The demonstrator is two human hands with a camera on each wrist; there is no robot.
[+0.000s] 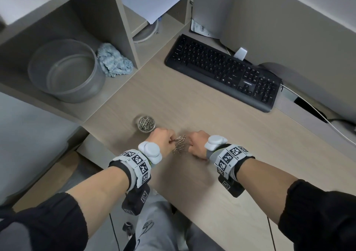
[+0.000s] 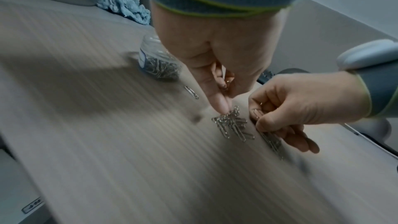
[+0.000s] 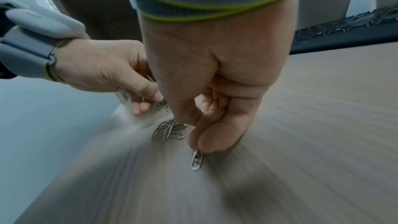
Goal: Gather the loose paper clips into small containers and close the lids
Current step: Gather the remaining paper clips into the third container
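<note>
A small pile of silver paper clips (image 1: 180,145) lies on the wooden desk (image 1: 221,127) between my two hands. My left hand (image 1: 169,140) pinches clips at the pile's left edge with thumb and curled fingers (image 2: 223,106). My right hand (image 1: 190,145) is curled on the pile's right side and pinches a clip (image 3: 197,159) at its fingertips (image 3: 206,142); more clips lie under its fingers. A small clear container (image 1: 146,124), open-topped and partly full of clips, stands just beyond the left hand. One stray clip (image 2: 191,92) lies between the container (image 2: 158,64) and the pile (image 2: 233,125).
A black keyboard (image 1: 223,71) lies at the back right with a white cable (image 1: 317,119) beside it. Shelf compartments at the back left hold a grey bucket (image 1: 65,71) and a crumpled blue cloth (image 1: 113,62). The desk's front edge runs just below my wrists.
</note>
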